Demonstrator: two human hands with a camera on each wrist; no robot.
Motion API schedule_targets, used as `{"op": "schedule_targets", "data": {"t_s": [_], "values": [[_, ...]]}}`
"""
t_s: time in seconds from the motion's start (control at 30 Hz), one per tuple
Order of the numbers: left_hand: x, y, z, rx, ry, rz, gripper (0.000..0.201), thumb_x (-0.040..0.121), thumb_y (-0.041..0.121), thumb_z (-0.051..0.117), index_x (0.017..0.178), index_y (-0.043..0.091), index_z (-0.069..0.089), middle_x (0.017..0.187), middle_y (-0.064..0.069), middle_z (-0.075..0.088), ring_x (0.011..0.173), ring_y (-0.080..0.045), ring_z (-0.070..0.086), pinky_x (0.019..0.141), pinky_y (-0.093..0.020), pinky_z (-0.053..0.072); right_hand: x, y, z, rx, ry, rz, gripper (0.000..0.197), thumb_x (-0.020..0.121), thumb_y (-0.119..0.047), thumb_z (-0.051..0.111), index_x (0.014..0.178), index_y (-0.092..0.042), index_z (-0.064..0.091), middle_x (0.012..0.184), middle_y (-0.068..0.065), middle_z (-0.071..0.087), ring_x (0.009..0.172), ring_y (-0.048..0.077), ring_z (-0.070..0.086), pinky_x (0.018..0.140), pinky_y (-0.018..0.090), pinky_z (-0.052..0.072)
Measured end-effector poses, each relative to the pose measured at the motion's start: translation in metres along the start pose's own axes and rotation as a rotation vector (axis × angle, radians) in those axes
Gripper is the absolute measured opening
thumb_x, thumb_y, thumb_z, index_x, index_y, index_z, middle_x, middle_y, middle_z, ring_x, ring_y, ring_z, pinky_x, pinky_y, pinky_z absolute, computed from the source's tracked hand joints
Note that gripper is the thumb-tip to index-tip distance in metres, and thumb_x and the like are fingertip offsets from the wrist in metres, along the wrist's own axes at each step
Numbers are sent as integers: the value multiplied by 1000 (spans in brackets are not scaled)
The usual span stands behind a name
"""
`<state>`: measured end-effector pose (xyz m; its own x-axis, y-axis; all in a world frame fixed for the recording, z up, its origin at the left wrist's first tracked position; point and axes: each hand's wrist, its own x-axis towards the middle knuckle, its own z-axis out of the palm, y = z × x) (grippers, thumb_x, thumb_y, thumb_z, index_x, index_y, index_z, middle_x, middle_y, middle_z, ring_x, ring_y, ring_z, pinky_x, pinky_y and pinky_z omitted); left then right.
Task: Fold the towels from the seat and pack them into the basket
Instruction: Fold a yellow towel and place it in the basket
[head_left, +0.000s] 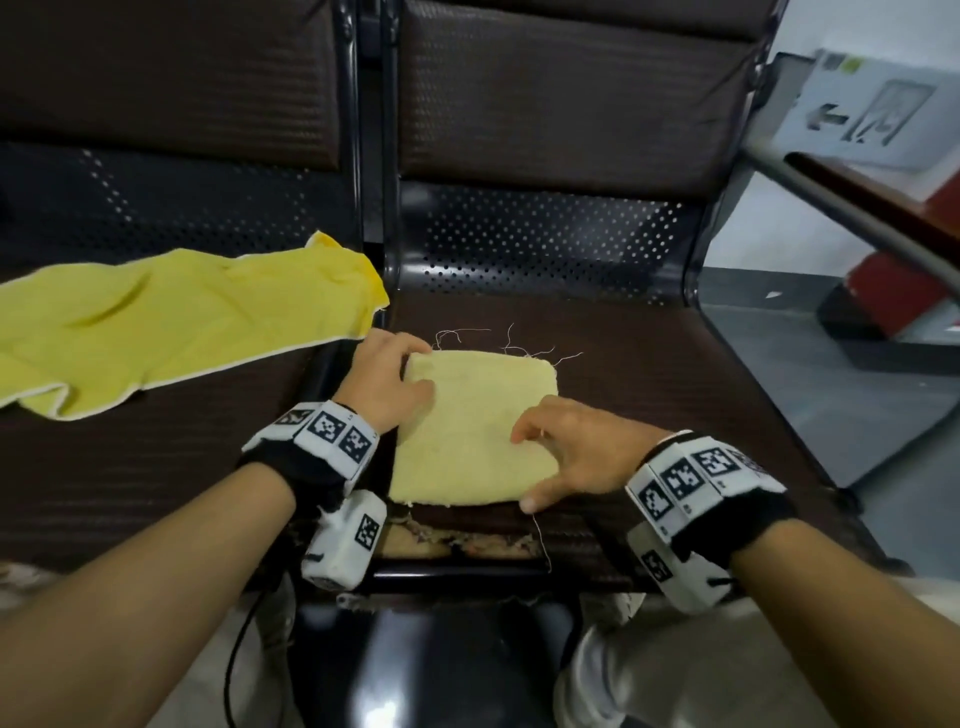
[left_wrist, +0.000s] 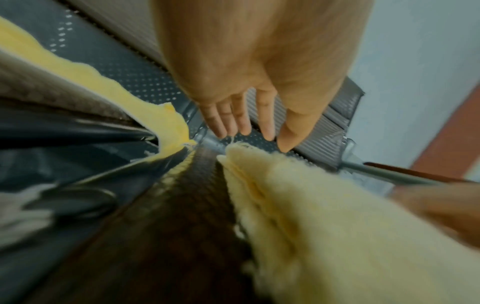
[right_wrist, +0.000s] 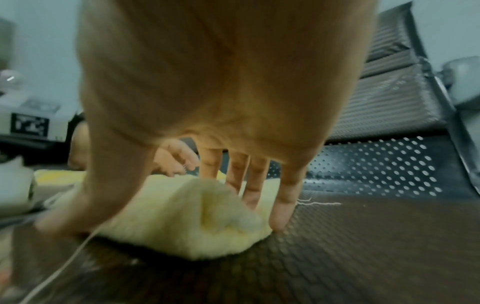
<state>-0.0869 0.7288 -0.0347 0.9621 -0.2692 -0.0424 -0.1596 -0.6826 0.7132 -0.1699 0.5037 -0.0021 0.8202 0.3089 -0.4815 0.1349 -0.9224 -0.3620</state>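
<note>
Item: pale yellow towel (head_left: 475, 428), folded to a thick square, lying flat on the dark seat pad (head_left: 649, 374) directly under my two hands. Loose threads trail from its far edge and its near right corner.

Item: my left hand (head_left: 387, 382), at the towel's far left corner. Fingers straight and loosely spread, reaching past the corner; thumb lying on the top layer. Nothing is gripped; in the left wrist view the fingertips (left_wrist: 269, 131) hang just beyond the folded edge.

Item: my right hand (head_left: 582, 449), on the towel's near right corner. Fingers spread wide and pressing down on the cloth; thumb stretched along the near edge; little finger (right_wrist: 281, 207) touching the seat pad just beside the towel's right side.

Item: bright yellow towel (head_left: 171, 322), unfolded and rumpled, spread over the neighbouring seat to the left of my left hand, well apart from the folded one.

Item: white wrist bands with black square markers (head_left: 332, 434), one on each wrist.
</note>
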Motion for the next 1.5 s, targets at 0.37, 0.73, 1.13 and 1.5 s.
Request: {"op": "schedule_targets", "data": {"t_s": [0.37, 0.73, 1.13, 1.5], "values": [[-65, 27, -6, 538, -379, 308, 19, 90, 26, 52, 108, 20, 53, 108, 0, 51, 108, -23, 51, 89, -38, 43, -22, -22, 2, -52, 223, 8, 15, 92, -17, 49, 104, -15, 59, 89, 3, 59, 85, 20, 55, 74, 29, 44], [-44, 37, -28, 254, -559, 151, 15, 97, 14, 43, 107, 9, 51, 104, -6, 56, 95, -20, 54, 77, -29, 40, -12, -8, -7, 134, 165, 110, 63, 72, -39, 79, 124, -25, 46, 108, -4, 56, 97, 16, 53, 72, 26, 41], [13, 10, -12, 549, -449, 52, 38, 99, 32, 43, 132, 14, 43, 131, -8, 44, 111, -25, 52, 85, -30, 41, 52, 6, -16, 329, 250, 445, 48, 89, -47, 58, 117, -8, 59, 115, 9, 63, 103, 27, 61, 84, 36, 53], [-5, 17, -12, 550, -600, 88, 35, 101, 38, 30, 100, 7, 47, 95, -7, 50, 89, -24, 49, 70, -30, 33, 48, -7, -14, 379, 203, 477, 70, 92, -58, 41, 140, -8, 37, 137, 10, 48, 116, 25, 51, 81, 30, 39]]}}
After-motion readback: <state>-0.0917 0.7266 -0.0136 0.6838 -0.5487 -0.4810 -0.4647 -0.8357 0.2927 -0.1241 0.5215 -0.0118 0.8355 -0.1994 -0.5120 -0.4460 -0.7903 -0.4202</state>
